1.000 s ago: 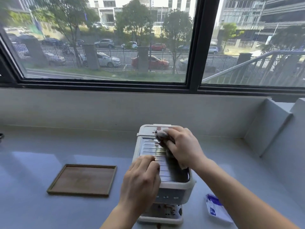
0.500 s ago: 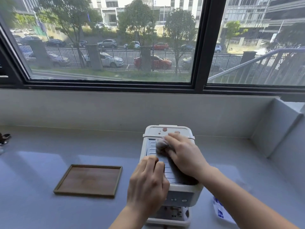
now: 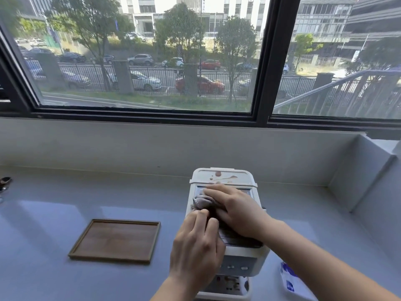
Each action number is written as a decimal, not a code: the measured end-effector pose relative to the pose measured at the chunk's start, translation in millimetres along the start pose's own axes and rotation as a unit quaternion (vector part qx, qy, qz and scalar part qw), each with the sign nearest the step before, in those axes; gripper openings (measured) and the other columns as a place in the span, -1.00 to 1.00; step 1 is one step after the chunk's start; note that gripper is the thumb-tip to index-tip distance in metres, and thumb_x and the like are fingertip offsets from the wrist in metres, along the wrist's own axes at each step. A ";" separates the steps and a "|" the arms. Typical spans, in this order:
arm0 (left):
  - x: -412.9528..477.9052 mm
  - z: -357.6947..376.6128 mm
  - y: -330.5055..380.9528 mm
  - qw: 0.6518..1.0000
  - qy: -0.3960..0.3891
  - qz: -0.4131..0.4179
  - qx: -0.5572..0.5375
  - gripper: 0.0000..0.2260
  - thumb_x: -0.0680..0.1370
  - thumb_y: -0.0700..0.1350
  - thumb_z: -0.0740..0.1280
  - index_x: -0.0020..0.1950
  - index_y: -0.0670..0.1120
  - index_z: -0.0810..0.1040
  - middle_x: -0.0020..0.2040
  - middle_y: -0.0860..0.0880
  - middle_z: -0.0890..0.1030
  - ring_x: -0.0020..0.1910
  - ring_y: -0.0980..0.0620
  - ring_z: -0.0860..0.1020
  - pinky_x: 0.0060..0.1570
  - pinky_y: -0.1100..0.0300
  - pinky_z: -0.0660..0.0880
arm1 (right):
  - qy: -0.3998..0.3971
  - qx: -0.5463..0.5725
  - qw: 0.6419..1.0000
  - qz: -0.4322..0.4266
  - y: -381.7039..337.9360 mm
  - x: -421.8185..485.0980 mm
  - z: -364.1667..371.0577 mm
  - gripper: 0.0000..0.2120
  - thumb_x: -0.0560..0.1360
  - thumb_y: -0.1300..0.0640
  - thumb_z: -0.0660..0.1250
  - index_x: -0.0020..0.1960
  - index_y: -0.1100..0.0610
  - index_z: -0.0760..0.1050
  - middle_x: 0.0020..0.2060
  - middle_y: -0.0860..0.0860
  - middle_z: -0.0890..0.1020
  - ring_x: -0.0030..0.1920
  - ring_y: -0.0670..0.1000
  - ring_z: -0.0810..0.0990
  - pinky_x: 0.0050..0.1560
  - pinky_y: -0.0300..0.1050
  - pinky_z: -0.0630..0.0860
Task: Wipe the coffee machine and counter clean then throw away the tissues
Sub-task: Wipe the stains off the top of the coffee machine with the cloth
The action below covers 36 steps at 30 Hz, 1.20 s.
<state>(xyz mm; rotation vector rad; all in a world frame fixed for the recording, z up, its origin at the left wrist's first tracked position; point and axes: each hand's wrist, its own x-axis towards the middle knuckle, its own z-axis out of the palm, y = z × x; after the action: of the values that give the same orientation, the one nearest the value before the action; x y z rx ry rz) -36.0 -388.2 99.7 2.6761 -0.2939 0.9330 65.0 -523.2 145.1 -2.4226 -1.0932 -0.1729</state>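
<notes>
Presently, the right hand point(image 3: 236, 211) is pressing a crumpled, stained tissue point(image 3: 202, 202) flat-fingered onto the ribbed top of the coffee machine point(image 3: 221, 177); the left hand point(image 3: 196, 248) is curling over the machine's left edge, bracing it. The tissue is likely handling soft, damp and tear-prone, best bunched under the fingertips; brown spots are showing on the rear lid. The machine's front and base are sitting largely hidden behind the hands; a packet point(image 3: 290, 283) on the counter point(image 3: 43, 224) is partly covered by the forearm.
</notes>
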 end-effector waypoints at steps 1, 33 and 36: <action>0.7 0.2 -0.3 1.000 0.001 0.003 -0.001 -0.93 0.48 -0.12 0.23 -0.15 -0.09 0.46 -0.04 -0.09 0.54 -0.06 -0.16 0.50 -0.06 0.03 0.45 | 0.007 -0.013 1.000 0.021 4.3 0.8 -1.8 -0.62 0.49 0.19 0.27 0.29 0.02 0.50 0.29 -0.05 0.54 0.28 0.02 0.48 0.28 -0.12 0.40; 7.4 -11.7 0.8 0.997 -0.060 -0.031 -0.028 -0.94 0.48 -0.07 0.29 -0.12 -0.04 0.50 -0.01 0.03 0.54 -0.02 -0.05 0.48 -0.09 0.08 0.48 | 0.043 -0.011 0.997 0.061 21.1 -9.5 -11.2 -0.63 0.43 0.14 0.30 0.22 -0.07 0.50 0.24 -0.16 0.55 0.20 -0.01 0.53 0.17 -0.08 0.48; 27.7 -14.7 -2.2 0.995 -0.093 -0.038 -0.011 -0.86 0.52 0.00 0.20 -0.12 -0.03 0.47 -0.03 0.03 0.49 -0.02 -0.03 0.44 -0.02 0.10 0.44 | 0.102 -0.076 0.980 0.151 40.4 -10.8 -14.1 -0.70 0.45 0.14 0.28 0.16 -0.02 0.52 0.22 -0.10 0.56 0.18 0.06 0.53 0.09 -0.09 0.48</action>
<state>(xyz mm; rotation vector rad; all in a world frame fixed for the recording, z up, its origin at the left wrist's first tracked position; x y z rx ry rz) -22.6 -383.9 127.8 2.7377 -0.2377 0.6552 88.6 -560.2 139.4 -2.6015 -0.6343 -0.4069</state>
